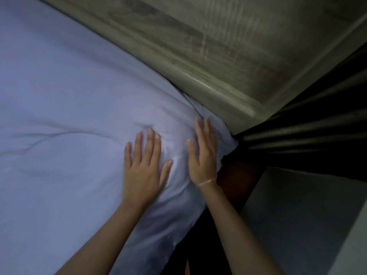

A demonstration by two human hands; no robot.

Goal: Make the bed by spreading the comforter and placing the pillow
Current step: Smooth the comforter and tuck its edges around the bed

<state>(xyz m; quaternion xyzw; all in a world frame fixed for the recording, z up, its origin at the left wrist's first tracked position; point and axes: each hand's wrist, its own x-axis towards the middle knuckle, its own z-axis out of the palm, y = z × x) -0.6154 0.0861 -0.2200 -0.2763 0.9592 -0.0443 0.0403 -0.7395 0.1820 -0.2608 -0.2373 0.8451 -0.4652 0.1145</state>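
Note:
A pale bluish-white comforter (69,116) covers the bed and fills the left half of the view, bulging up at the corner near the headboard. My left hand (144,167) lies flat on that bulge with its fingers spread. My right hand (202,153) presses flat, fingers straight and together, on the comforter's corner at the bed's edge. A thin bracelet circles my right wrist. No separate pillow is visible; whether one lies under the bulge cannot be told.
A grey wooden headboard (208,62) runs diagonally from the top left to the right. Dark pleated curtains (307,132) hang beyond the bed's corner. A light surface (297,219) stands at the lower right, with a dark gap between it and the bed.

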